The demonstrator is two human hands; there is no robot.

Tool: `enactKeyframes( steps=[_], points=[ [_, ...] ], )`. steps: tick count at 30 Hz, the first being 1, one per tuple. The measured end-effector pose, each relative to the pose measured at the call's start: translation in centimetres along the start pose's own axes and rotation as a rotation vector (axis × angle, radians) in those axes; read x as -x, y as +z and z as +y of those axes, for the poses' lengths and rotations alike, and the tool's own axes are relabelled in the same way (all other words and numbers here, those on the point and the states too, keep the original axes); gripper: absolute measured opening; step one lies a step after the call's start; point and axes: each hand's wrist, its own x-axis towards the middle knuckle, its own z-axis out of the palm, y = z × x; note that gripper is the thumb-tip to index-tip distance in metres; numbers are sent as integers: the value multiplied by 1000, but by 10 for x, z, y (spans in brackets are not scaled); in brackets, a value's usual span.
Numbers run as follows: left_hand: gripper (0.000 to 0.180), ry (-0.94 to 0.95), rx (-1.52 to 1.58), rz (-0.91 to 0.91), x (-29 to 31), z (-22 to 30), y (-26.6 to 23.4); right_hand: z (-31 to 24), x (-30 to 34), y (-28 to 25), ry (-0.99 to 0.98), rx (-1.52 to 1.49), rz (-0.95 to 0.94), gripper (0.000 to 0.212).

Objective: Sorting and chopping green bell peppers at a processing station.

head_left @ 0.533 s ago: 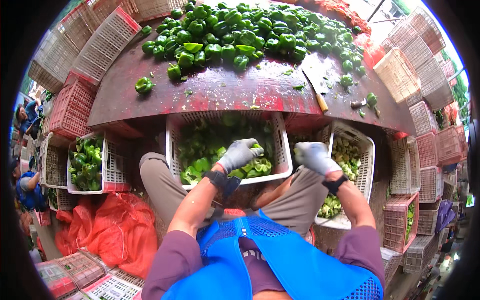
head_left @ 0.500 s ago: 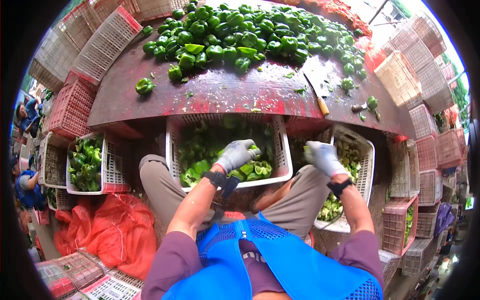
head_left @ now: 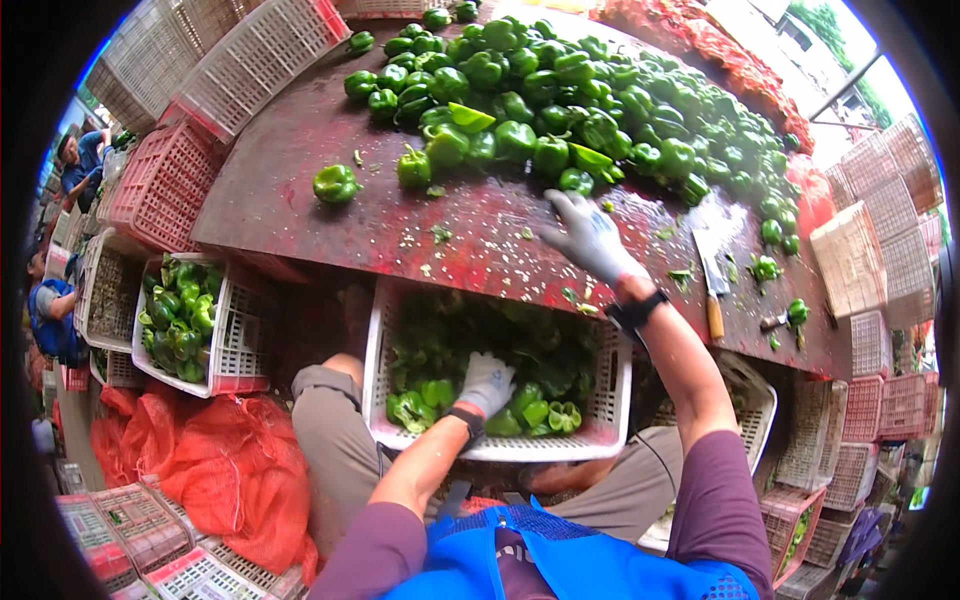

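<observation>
Hands are apart: left (head_left: pixel 488 385) in white crate (head_left: pixel 530 449), right (head_left: pixel 588 238) near peppers (head_left: pixel 516 141).

Pepper heap (head_left: pixel 515 141) on table (head_left: pixel 275 195), beyond crate (head_left: pixel 500 450)

There are two grey-gloved hands (head_left: pixel 588 238), one dark red-stained bench (head_left: pixel 450 235), one wooden-handled steel knife (head_left: pixel 710 270), one central white plastic crate (head_left: pixel 510 450) and two co-workers (head_left: pixel 60 315) at the left edge; glossy green bell peppers (head_left: pixel 515 140) are too many to count.
</observation>
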Motion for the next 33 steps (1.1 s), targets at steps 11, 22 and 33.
enactKeyframes(
  steps=[11, 22, 33],
  points=[
    [53, -36, 413, 79, -29, -54, 13, -79, -224, 103, -31, 299, -16, 35],
    [53, -393, 945, 667, 20, -20, -52, -70, -29, 22, 18, -665, 60, 75],
    [49, 70, 1901, -42, 31, 166, -44, -26, 303, -5, 603, -837, 275, 56]
  ],
)
